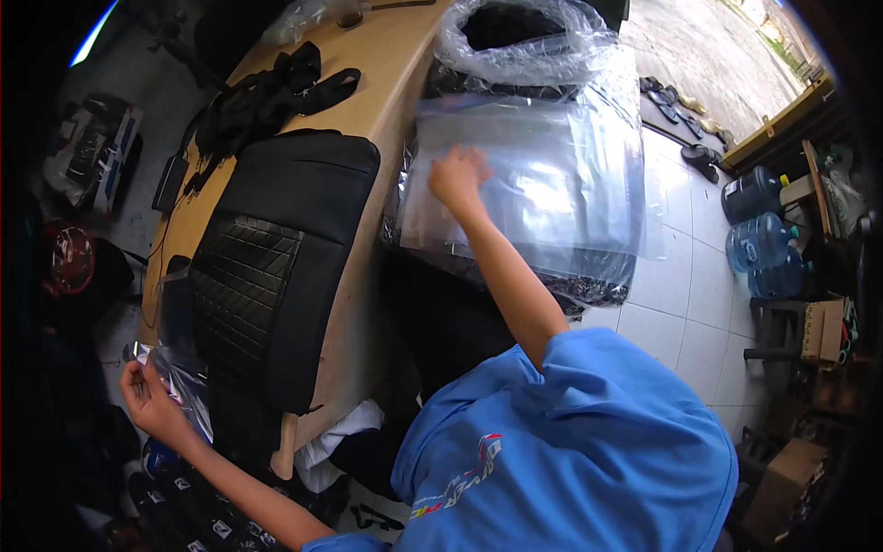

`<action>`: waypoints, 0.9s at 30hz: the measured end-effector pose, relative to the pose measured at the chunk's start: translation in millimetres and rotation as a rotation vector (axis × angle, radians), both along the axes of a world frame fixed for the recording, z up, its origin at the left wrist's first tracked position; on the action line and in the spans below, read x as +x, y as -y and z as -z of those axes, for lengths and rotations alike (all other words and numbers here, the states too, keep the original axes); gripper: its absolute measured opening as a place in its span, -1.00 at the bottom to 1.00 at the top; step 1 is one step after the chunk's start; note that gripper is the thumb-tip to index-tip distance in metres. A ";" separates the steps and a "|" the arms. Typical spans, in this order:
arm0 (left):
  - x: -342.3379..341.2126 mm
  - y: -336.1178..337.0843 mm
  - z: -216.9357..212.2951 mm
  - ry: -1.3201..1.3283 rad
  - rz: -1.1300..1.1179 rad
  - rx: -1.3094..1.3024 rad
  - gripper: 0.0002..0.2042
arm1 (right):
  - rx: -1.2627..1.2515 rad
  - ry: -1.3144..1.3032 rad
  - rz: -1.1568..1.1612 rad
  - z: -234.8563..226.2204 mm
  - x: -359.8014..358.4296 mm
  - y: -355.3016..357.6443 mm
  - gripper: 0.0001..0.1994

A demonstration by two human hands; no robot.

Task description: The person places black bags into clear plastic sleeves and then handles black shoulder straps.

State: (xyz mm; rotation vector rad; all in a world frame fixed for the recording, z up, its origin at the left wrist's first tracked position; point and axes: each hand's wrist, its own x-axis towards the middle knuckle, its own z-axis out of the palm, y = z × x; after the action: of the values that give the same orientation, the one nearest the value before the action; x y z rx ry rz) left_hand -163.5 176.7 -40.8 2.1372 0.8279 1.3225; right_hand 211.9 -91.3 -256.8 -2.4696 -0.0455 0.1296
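Observation:
My left hand [154, 402] is low at the left, beside the wooden table's near end, its fingers curled on a piece of clear plastic film [191, 391]. The film hangs by the black quilted seat cover [262, 262], which lies on the table. My right hand [459, 180] rests on a stack of flat clear plastic bags [543, 175], fingers bent and slightly apart. Under those bags is a dark bundle wrapped in plastic [589, 287], to the right of the table.
Black straps [267, 106] lie on the wooden table [391, 64] beyond the seat cover. A plastic-wrapped ring-shaped bundle [524, 60] sits past the bags. At the right, large blue water bottles [762, 241], sandals [676, 110] and a cardboard box [825, 331] stand along the tiled floor.

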 end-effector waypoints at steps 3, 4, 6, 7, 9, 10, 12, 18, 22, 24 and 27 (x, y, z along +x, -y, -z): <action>6.5 -4.5 2.4 0.013 0.028 -0.007 -0.84 | 0.131 -0.093 -0.100 18.3 40.1 -45.5 -0.43; -0.3 -6.3 5.0 0.007 0.024 -0.046 -0.83 | 0.129 -0.102 -0.107 11.7 34.4 -47.7 -0.43; -5.5 -6.5 7.9 0.005 0.023 -0.084 -0.82 | 0.372 -0.027 -0.269 -31.2 20.7 -34.1 -0.50; -2.5 -3.8 10.2 0.044 0.041 -0.037 -0.79 | 0.372 -0.025 -0.263 -37.5 18.9 -19.5 -0.50; -9.9 -0.7 8.5 0.079 0.050 0.011 -0.76 | -0.002 0.103 -0.271 -40.5 12.4 10.7 -0.54; -22.6 1.0 4.6 0.010 0.125 -0.040 -0.74 | -0.133 0.151 -0.187 -36.4 2.6 19.8 -0.55; -19.1 4.1 9.0 -0.052 0.224 -0.103 -0.71 | -0.277 0.202 -0.080 -23.4 -7.1 45.4 -0.56; 0.9 12.0 21.5 -0.030 0.182 -0.147 -0.72 | -0.142 0.245 -0.185 5.4 11.1 72.4 -0.53; -0.2 10.4 26.7 -0.062 0.170 -0.123 -0.73 | -0.017 0.388 -0.267 4.4 16.4 86.4 -0.55; 2.5 16.3 25.0 -0.154 0.231 -0.019 -0.75 | -0.046 0.389 -0.178 -2.6 6.5 96.0 -0.58; 26.0 33.4 23.2 -0.235 0.220 0.184 -0.79 | -0.181 0.245 -0.081 -30.6 -11.8 109.4 -0.55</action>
State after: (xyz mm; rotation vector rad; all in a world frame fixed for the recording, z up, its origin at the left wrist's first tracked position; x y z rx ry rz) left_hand -137.5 143.3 -64.0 2.4821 0.5545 1.0861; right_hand 200.1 -200.6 -226.2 -2.6523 -0.2493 -0.1408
